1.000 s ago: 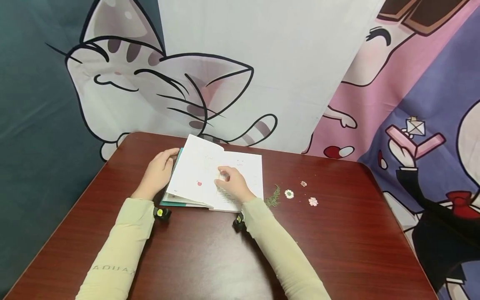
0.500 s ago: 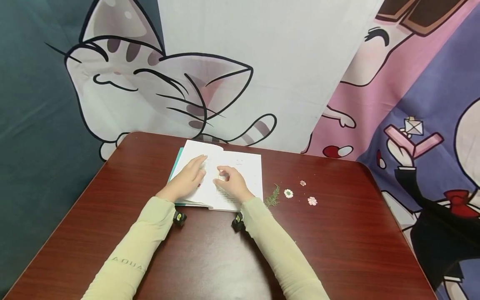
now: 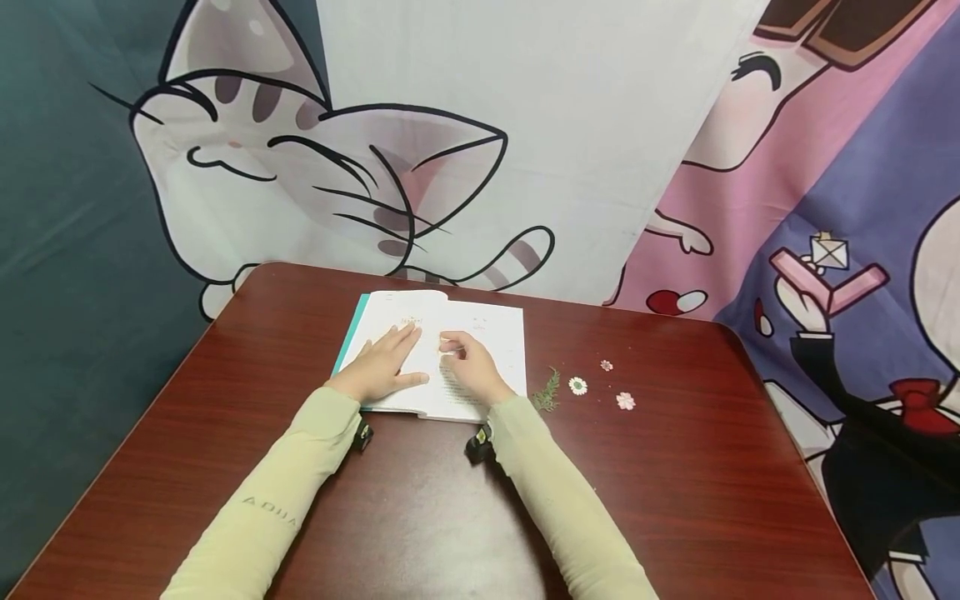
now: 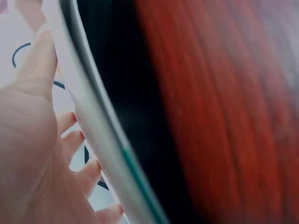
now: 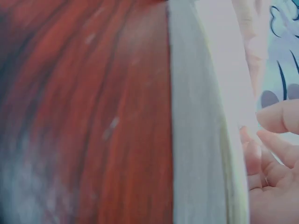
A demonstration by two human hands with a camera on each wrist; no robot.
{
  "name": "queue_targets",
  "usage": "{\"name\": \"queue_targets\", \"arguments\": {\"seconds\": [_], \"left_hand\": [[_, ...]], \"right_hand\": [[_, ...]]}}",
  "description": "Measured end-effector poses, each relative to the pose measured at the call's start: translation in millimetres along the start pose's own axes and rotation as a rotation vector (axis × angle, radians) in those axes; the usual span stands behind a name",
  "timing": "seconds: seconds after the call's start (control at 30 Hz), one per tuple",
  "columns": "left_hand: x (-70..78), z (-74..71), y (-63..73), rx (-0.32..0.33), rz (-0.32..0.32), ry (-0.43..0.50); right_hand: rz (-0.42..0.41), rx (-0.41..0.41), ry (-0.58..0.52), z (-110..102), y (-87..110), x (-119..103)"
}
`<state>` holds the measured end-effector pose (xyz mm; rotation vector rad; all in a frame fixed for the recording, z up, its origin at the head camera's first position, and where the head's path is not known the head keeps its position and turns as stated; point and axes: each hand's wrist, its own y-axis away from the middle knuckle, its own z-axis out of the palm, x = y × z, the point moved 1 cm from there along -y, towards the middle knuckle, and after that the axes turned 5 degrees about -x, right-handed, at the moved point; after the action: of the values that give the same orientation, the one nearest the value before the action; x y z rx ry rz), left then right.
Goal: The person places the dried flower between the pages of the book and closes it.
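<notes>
An open book (image 3: 487, 333) with white printed pages and a teal cover edge lies on the brown table. My left hand (image 3: 381, 364) rests flat on its left page, fingers spread and thumb towards the middle fold. On the right page, near the fold, my right hand (image 3: 471, 367) rests with loosely curled fingers. Nothing shows held between the right fingers (image 5: 280, 116) in the right wrist view. From the left wrist, the book's edge (image 4: 107, 126) appears beside the left hand (image 4: 32, 140), with the teal cover below.
Right of the book lie a green fern sprig (image 3: 547, 390), a white daisy-like flower (image 3: 577, 386), a pale pink flower (image 3: 626, 402) and a small pinkish flower (image 3: 606, 365). A cartoon-printed curtain (image 3: 570, 150) hangs behind the table (image 3: 405, 517).
My left hand has moved right from the book's left edge onto the left page. The lifted left page now lies flatter. The right hand has barely moved.
</notes>
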<state>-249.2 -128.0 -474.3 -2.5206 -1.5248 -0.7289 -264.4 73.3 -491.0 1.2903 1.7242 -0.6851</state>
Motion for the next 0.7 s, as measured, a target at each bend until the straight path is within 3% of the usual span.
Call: {"name": "queue_targets", "arguments": {"seconds": [0.23,0.43,0.7], "left_hand": [[-1.2,0.9,0.9,-0.096,-0.083,-0.046],[3.1,1.3,-0.7,-0.13,-0.092,-0.059],[4.2,-2.4,5.4,-0.147,-0.113,-0.054]], "right_hand": [[-0.023,0.011,-0.124,-4,7.3,-1],[-0.031,0.024,-0.264,-20,21.3,0],[-0.079,0.146,-0.165,-56,49.0,-2]]}}
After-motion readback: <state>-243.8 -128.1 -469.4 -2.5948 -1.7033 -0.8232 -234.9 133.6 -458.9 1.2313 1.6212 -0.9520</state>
